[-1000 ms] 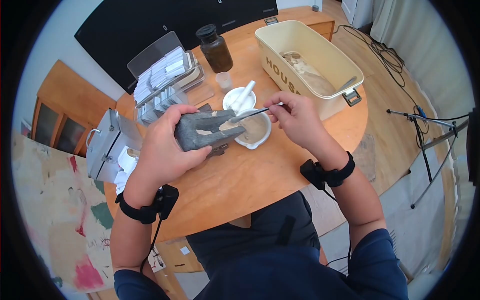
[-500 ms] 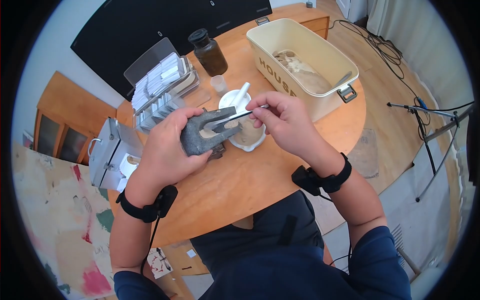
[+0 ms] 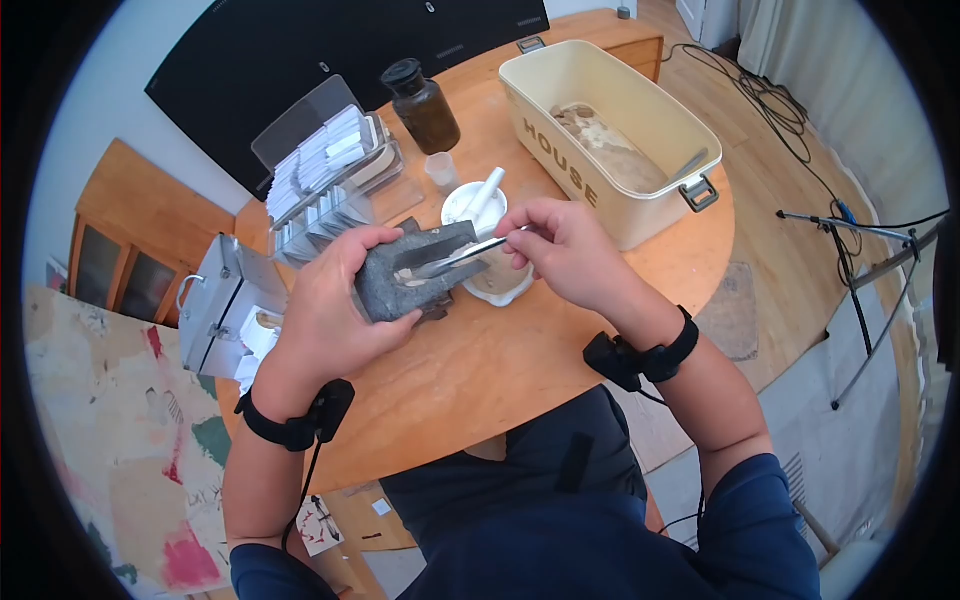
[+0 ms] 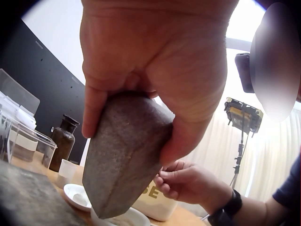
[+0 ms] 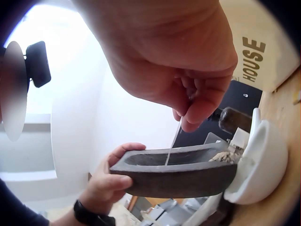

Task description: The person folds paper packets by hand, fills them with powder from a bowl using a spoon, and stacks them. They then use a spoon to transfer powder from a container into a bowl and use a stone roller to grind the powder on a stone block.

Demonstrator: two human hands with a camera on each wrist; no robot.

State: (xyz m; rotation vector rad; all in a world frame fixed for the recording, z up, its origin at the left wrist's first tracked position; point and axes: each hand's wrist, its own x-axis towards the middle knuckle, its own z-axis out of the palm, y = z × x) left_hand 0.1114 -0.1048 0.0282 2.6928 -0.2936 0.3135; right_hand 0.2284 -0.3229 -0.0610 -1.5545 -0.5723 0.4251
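Observation:
My left hand [image 3: 335, 300] grips the closed end of a grey stone trough [image 3: 375, 285], thumb on one side and fingers on the other. The trough tilts down toward a white bowl [image 3: 500, 299] of beige powder, its open end over the rim. Between thumb and fingertips, my right hand [image 3: 570, 250] pinches a thin metal spatula [image 3: 468, 255], whose blade reaches into the trough's channel. Beige powder [image 5: 225, 156] clings near the open end in the right wrist view. From the left wrist view only the trough's underside [image 4: 124, 155] shows.
Behind the bowl are a white mortar [image 3: 452, 207] with a pestle [image 3: 490, 187], a small plastic cup [image 3: 440, 172] and a brown bottle [image 3: 425, 112]. A cream HOUSE bin [image 3: 560, 165] stands right, a box of white packets [image 3: 325, 150] left, and a metal case [image 3: 220, 310] near the left edge.
The spatula blade has moved from the trough's open end deeper into its channel, the right hand shifting slightly left. The trough has turned a little in the left hand's hold.

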